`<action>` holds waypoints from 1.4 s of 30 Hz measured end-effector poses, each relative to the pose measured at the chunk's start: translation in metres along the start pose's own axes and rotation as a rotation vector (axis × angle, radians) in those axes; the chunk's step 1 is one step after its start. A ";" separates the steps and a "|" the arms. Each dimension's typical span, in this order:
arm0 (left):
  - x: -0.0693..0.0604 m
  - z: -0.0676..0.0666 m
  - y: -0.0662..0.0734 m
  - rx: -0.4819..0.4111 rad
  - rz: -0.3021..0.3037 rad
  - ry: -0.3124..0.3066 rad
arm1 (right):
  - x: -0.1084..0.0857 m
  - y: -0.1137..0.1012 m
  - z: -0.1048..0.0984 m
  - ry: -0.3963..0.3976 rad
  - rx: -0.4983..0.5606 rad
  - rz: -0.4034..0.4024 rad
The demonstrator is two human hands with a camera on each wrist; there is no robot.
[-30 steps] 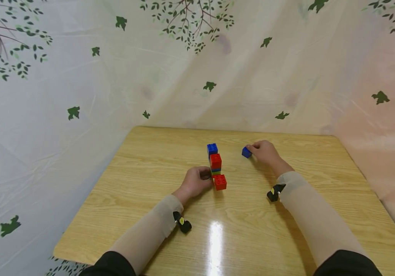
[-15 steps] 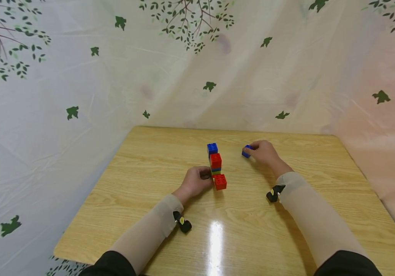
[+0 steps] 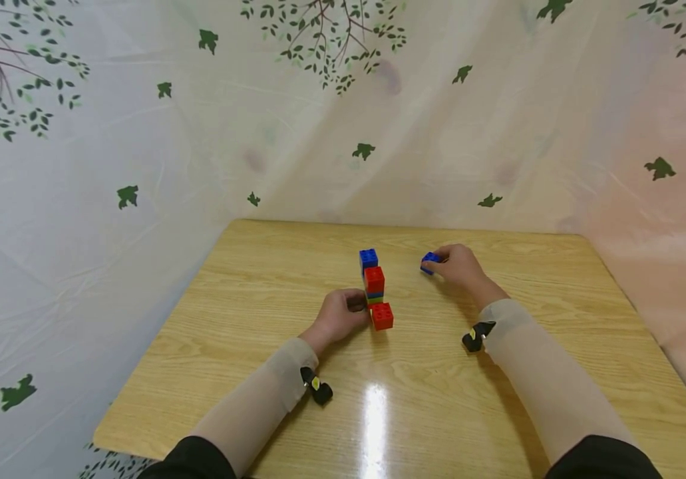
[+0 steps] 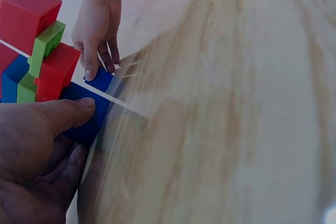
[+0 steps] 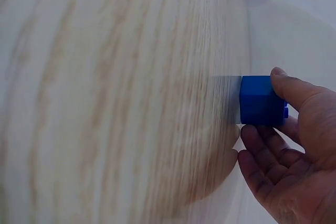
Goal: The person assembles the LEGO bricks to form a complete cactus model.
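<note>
A block structure of red, blue and green toy bricks stands on the table, with a raised red brick, a lower red brick and a blue brick behind. My left hand grips it from the left; in the left wrist view its thumb and fingers pinch a bottom blue brick. To the right, my right hand pinches a separate blue brick, studs up, at or just above the tabletop. Part of the structure is hidden behind its own front bricks and the left hand.
The wooden table has a far edge beyond the bricks, and a leaf-patterned curtain hangs behind it. Small black devices are strapped at both wrists. A light reflection lies on the near tabletop.
My right thumb has shifted across the front of the separate blue brick, whose studded top now faces up more. The left hand and the structure have stayed put.
</note>
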State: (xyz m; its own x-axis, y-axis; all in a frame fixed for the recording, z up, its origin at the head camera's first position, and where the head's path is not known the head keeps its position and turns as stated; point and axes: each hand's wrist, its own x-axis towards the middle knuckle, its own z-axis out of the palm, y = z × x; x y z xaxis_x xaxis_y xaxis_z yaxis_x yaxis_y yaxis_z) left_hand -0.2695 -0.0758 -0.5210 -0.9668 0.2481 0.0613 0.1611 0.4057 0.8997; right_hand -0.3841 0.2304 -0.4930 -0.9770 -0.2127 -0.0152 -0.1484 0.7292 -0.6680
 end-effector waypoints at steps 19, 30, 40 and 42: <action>-0.001 0.000 -0.002 -0.004 -0.010 0.000 | -0.006 -0.015 -0.005 0.042 0.081 -0.037; -0.002 0.001 -0.002 -0.004 -0.010 0.005 | -0.012 -0.033 -0.008 0.050 0.135 -0.123; -0.002 0.002 0.000 -0.007 -0.009 0.002 | -0.022 -0.053 -0.012 0.087 0.132 -0.159; -0.003 0.001 0.000 -0.003 -0.012 0.000 | -0.024 -0.055 -0.012 0.092 0.134 -0.169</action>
State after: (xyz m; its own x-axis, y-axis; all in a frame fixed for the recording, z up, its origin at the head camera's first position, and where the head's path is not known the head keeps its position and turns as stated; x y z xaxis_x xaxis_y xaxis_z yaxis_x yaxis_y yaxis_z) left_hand -0.2666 -0.0752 -0.5215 -0.9687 0.2430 0.0503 0.1487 0.4063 0.9015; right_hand -0.3547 0.2030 -0.4467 -0.9508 -0.2596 0.1693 -0.2954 0.5938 -0.7485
